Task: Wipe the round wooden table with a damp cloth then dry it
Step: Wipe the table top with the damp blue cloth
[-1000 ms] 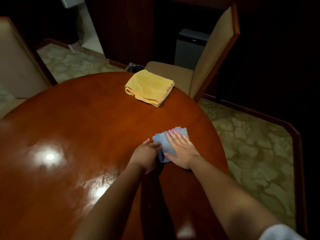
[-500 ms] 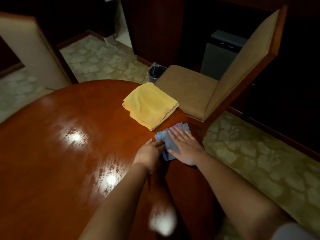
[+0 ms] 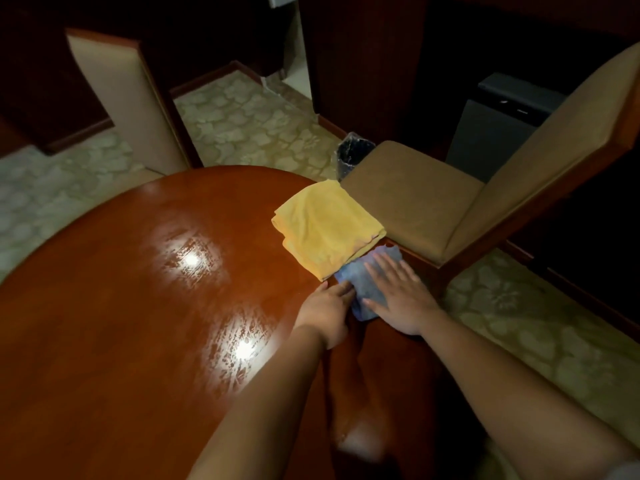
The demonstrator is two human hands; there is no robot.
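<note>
A small blue cloth [image 3: 363,285] lies on the round wooden table [image 3: 145,323] near its right edge. My right hand [image 3: 398,292] presses flat on it with fingers spread. My left hand [image 3: 327,311] sits just left of it, fingertips touching the cloth's left edge. A folded yellow towel [image 3: 327,228] lies on the table directly beyond the blue cloth, and the two touch. Wet streaks glint on the tabletop around two light reflections.
A tan upholstered chair [image 3: 415,199] stands right beyond the table's edge, by the yellow towel. Another chair back [image 3: 124,98] rises at the far left. A dark waste bin [image 3: 353,155] and a grey box [image 3: 498,123] stand behind on the patterned carpet.
Both hands have slid the blue cloth forward across the table until it meets the yellow towel. The view has tilted up, showing more of the chairs.
</note>
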